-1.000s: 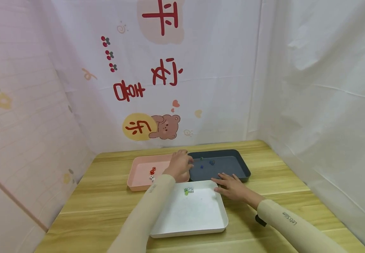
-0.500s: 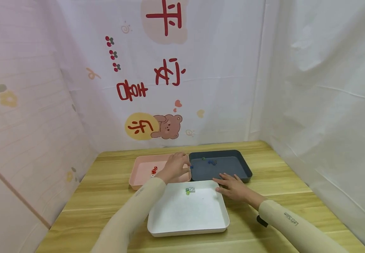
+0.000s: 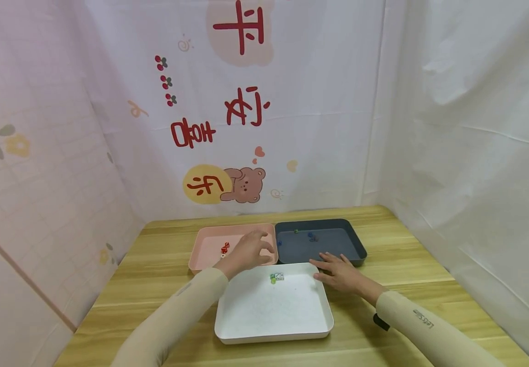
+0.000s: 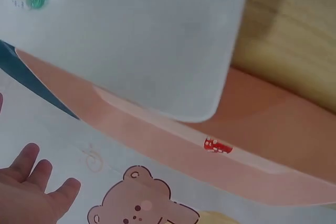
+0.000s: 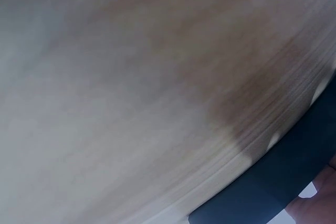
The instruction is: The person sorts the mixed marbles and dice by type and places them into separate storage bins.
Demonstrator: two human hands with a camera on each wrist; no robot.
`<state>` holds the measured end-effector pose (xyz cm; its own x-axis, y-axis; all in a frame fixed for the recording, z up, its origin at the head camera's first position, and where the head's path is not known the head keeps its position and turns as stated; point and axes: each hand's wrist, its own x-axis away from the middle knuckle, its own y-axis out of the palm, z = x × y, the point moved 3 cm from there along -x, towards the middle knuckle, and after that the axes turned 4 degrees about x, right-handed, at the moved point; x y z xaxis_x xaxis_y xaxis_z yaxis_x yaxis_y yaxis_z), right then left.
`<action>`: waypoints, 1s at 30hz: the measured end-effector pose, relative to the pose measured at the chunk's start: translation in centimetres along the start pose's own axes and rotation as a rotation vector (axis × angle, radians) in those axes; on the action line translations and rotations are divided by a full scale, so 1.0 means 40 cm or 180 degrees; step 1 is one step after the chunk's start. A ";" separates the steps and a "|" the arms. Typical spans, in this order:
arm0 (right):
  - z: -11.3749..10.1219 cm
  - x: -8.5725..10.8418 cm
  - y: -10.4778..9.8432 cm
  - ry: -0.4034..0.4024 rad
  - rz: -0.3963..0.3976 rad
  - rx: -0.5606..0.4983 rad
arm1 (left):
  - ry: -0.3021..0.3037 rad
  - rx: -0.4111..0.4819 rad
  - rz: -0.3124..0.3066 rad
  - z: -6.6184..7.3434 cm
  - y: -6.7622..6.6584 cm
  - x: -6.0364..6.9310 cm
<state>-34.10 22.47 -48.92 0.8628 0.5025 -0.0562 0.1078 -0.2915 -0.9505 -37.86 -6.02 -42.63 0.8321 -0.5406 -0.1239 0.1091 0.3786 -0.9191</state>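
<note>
My left hand [image 3: 249, 250] hovers over the right part of the pink tray [image 3: 194, 255], its fingers apart and loosely bent around nothing. Red dice [image 3: 225, 248] lie in that tray, with a white one partly hidden by the arm. My right hand [image 3: 340, 272] rests, fingers spread, at the far right corner of the white tray [image 3: 273, 337]. That tray holds a small cluster of green and yellow-green dice [image 3: 273, 280] near its far wall. Small blue dice [image 3: 311, 235] and a green die [image 3: 296, 231] lie in the dark tray [image 3: 338, 244]; a blue one sits by its left wall.
The trays stand close together on a wood-grain table [image 3: 154, 285]. White printed cloth [image 3: 319, 153] hangs behind and at both sides. In the right wrist view, the dark tray's wall [image 5: 262, 187] and blurred surfaces fill most of the picture.
My left hand has drawn back and left, away from the dark tray's edge. A blue die in the dark tray has shifted left to its wall. The right hand has stayed put.
</note>
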 end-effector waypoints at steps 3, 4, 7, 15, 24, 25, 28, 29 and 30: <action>0.000 0.000 0.000 0.0009 -0.0004 -0.0010 | -0.0079 0.0152 -0.0073 0.004 0.012 0.020; 0.000 0.000 0.000 0.0013 -0.0005 -0.0008 | -0.0101 0.0175 -0.0098 0.005 0.018 0.026; 0.000 -0.001 0.000 0.0010 0.0006 -0.0004 | -0.0118 0.0118 -0.0135 0.004 0.033 0.040; 0.000 -0.001 0.002 -0.0004 0.0015 -0.0003 | 0.0055 -0.0064 -0.0224 0.003 0.066 0.062; -0.002 0.001 0.000 -0.0026 0.0023 0.0005 | 0.0278 -0.0405 -0.0280 0.004 0.101 0.072; -0.002 0.001 0.000 -0.0031 0.0025 0.0006 | 0.0287 -0.0424 -0.0280 0.004 0.102 0.072; -0.003 0.001 0.000 -0.0041 0.0032 0.0012 | 0.0284 -0.0488 -0.0302 0.002 0.106 0.071; -0.003 0.000 0.000 -0.0044 0.0033 0.0012 | 0.0278 -0.0515 -0.0314 0.001 0.107 0.071; -0.003 0.000 0.000 -0.0045 0.0036 0.0008 | 0.0270 -0.0541 -0.0330 0.000 0.109 0.070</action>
<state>-34.04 22.36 -48.88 0.8569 0.5105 -0.0714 0.0968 -0.2953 -0.9505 -35.06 -5.87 -46.98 0.7718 -0.6340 -0.0498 0.0924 0.1894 -0.9775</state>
